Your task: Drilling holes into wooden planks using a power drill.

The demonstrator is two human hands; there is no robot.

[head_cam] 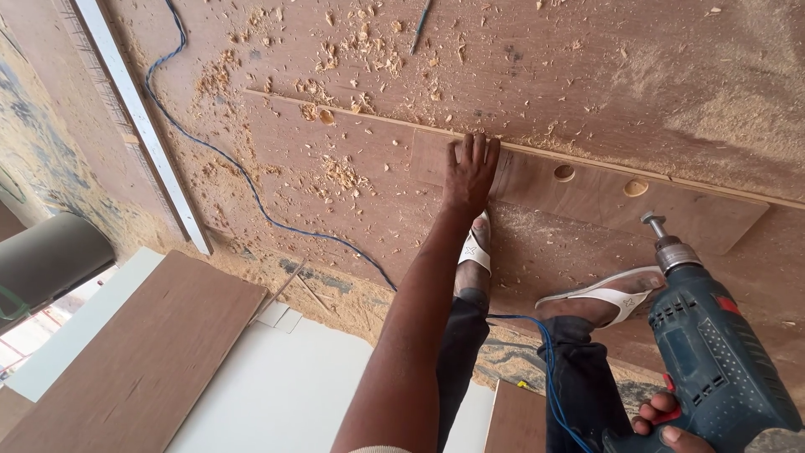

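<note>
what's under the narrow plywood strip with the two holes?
The narrow plywood strip lies on a large sawdust-strewn plywood sheet. The left hand presses its end; the sheet beneath the strip is covered.

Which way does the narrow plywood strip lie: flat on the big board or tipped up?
Flat. The plywood strip lies face down on the big board, and the left hand presses on its end.

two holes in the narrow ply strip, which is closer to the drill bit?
The right-hand hole, almost straight above the drill's bit. The other hole lies further left, toward the left hand pressing on the strip.
</note>
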